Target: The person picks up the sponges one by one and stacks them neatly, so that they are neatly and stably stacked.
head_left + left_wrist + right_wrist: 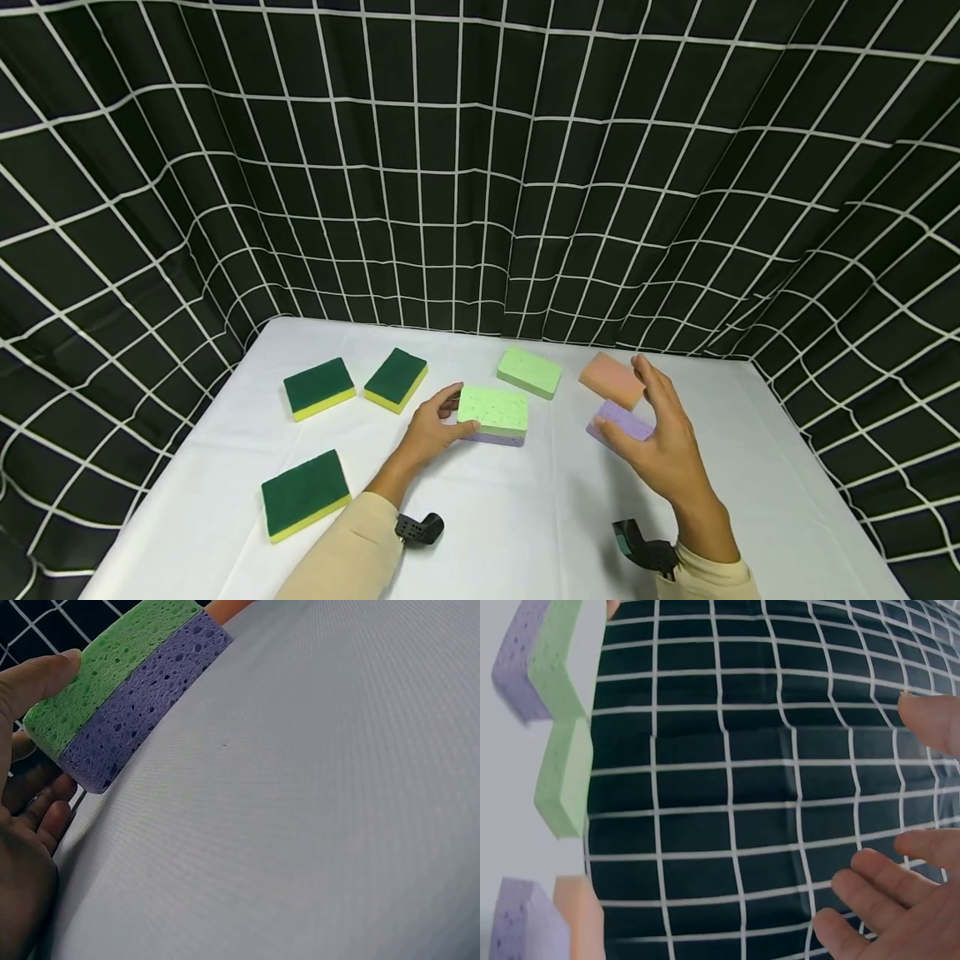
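A light green sponge (492, 406) lies on top of a purple sponge (501, 439), their long sides nearly lined up. My left hand (433, 427) holds the left end of this stack, thumb on the near side and fingers round the far side. In the left wrist view the thumb lies against the green sponge (124, 671), above the purple sponge (142, 705). My right hand (667, 442) is raised with fingers and thumb spread, holding nothing. It overlaps a second purple sponge (624, 419) in the head view, next to an orange sponge (611, 379).
Another light green sponge (528, 372) lies behind the stack. On the left are three green-and-yellow scouring sponges: a back-left one (319, 387), one closer to the middle (395, 377) and a nearer one (304, 493). A black gridded curtain (465, 192) surrounds the white table (510, 525).
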Available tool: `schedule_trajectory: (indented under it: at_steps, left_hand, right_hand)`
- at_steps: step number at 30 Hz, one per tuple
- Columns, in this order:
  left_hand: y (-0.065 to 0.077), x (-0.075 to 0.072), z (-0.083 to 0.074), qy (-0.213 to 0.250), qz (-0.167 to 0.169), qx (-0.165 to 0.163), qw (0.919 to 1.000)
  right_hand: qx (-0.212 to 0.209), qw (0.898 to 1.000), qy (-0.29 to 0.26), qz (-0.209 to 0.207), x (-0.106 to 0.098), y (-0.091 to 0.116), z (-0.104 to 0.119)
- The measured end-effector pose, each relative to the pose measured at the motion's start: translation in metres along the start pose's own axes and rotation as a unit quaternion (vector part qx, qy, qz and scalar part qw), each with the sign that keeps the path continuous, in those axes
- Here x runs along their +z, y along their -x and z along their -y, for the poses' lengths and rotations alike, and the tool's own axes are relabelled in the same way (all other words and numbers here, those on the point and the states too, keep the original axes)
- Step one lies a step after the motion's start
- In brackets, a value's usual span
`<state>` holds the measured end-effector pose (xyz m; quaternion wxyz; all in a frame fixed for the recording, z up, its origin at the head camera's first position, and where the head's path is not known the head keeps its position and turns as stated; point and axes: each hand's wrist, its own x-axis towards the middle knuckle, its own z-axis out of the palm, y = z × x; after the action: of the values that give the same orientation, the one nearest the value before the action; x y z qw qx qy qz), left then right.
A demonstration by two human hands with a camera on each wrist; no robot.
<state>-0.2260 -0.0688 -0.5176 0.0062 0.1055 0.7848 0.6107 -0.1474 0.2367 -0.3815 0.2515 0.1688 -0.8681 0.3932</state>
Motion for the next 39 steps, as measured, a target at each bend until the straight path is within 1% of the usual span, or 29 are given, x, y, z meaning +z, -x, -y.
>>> schedule_trajectory:
  at_steps: [4,7,14,19,23,28,34,39]
  left_hand:
    - [0.000,0.000,0.001,0.001,0.002,0.002,1.0000]
    - [0.000,0.000,0.001,0.001,0.002,0.001,1.0000]
    - [0.001,0.000,-0.001,0.004,0.000,-0.001,1.0000]
    - [0.000,0.000,-0.001,0.007,-0.003,0.004,1.0000]
    - [-0.001,0.001,-0.002,0.015,-0.003,0.009,0.9999]
    - [-0.002,0.002,-0.001,0.022,-0.001,0.011,0.9997]
    - [0.000,0.001,-0.002,0.004,-0.005,0.002,1.0000]
    - [0.001,0.000,-0.001,0.001,-0.003,0.008,1.0000]
  right_hand:
    - [0.001,1.000,0.004,-0.020,-0.010,0.004,-0.005]
    - [0.019,0.999,0.007,-0.029,-0.017,0.008,-0.011]
    - [0.095,0.994,0.024,-0.040,-0.025,0.018,-0.031]
    - [0.160,0.986,0.020,-0.041,-0.026,0.025,-0.046]
    - [0.192,0.981,0.016,-0.040,-0.025,0.030,-0.057]
    - [0.217,0.976,0.006,-0.026,-0.020,0.038,-0.071]
    - [0.233,0.972,0.000,-0.006,-0.013,0.045,-0.088]
    - [0.244,0.970,0.009,0.011,-0.007,0.051,-0.099]
